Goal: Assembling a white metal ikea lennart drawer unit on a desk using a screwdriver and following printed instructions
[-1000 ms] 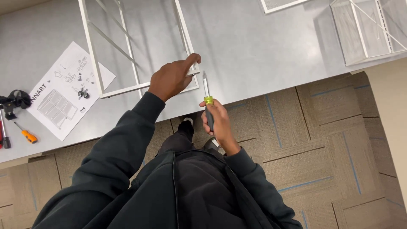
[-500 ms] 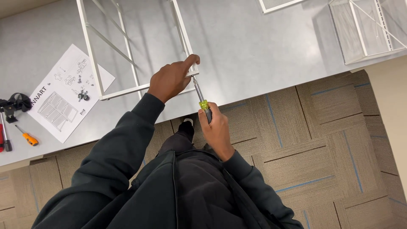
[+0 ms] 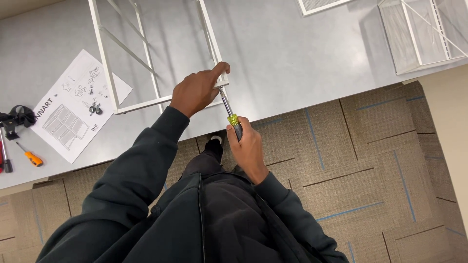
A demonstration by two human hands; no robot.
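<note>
Bench: grey bench (image 3: 292, 58) fills the upper part of the view, its near edge running above the person's arms.
Floor: brown carpet tiles (image 3: 370, 160) with thin blue lines lie below the bench edge; a dark shoe shows just under that edge.
Frame: white metal frame (image 3: 146, 63) lies flat on the bench, its near right corner under the left hand; its top is cut off by the picture edge.
Wire basket: white mesh basket (image 3: 419, 34) lies at the far right of the bench, well apart from the frame and partly cut off.
Instruction sheet: white paper sheet (image 3: 73, 109) with line drawings lies just left of the frame, a few small dark fittings resting on it.
Left hand: left hand (image 3: 197, 90) is curled closed over the frame's corner, forefinger stretched along the bar.
Right hand: right hand (image 3: 248, 146) is closed tight around the screwdriver's handle, just off the bench edge.
Screwdriver: yellow-and-black screwdriver (image 3: 231, 117) slants up from the right hand, its metal shaft reaching the frame corner; the tip is hidden by the left hand.
Small tools: orange-handled screwdriver (image 3: 30, 157) lies left of the sheet; dark and red items beyond it are cut off and hard to make out.
</note>
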